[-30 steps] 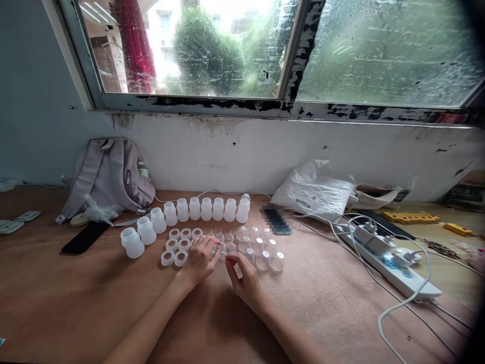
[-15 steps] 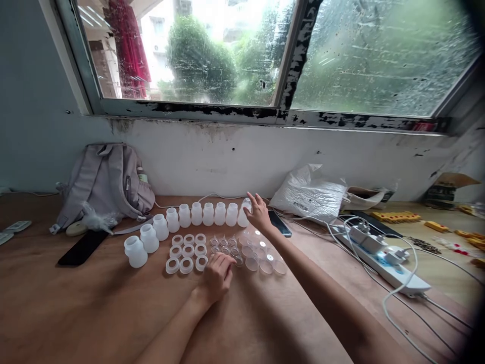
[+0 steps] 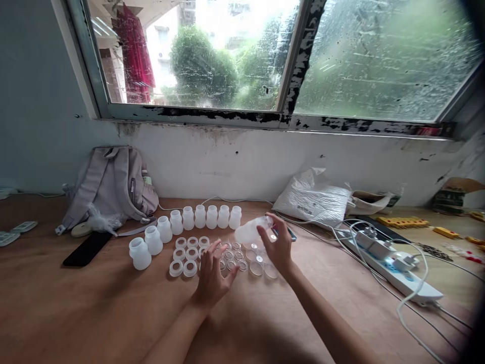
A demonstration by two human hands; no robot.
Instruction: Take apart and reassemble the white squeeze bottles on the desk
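- A translucent white bottle (image 3: 252, 231) is held tilted on its side above the tabletop (image 3: 76, 303), the right hand (image 3: 278, 246) clamped around its far end; it hangs over the rows of small parts.
- The left hand (image 3: 212, 275) hovers with fingers spread and holds nothing, its fingertips just over the small clear pieces (image 3: 231, 257).
- The step in hand looks like fitting out one bottle with the laid-out parts; the next move likely calls for a fine pinch on one small clear piece, and for the bottle's mouth to be turned toward it.
- The bottle is frosted, soft-looking plastic, round-shouldered with a narrower neck; it appears light and slightly squeezable.
- Nine more bottles (image 3: 200, 216) of the same make stand upright in a curved line, each close beside its neighbour.
- White rings (image 3: 189, 253), flat and open in the middle, lie in three short rows left of the clear pieces.
- Clear domed caps (image 3: 261, 265) lie at the right end, glossy and see-through.
- A grey fabric backpack (image 3: 111, 184) leans on the wall; a black phone (image 3: 86, 248) lies flat near it.
- A crinkled white plastic bag (image 3: 314, 198) and a white power strip (image 3: 394, 270) with looping cables sit to the right.
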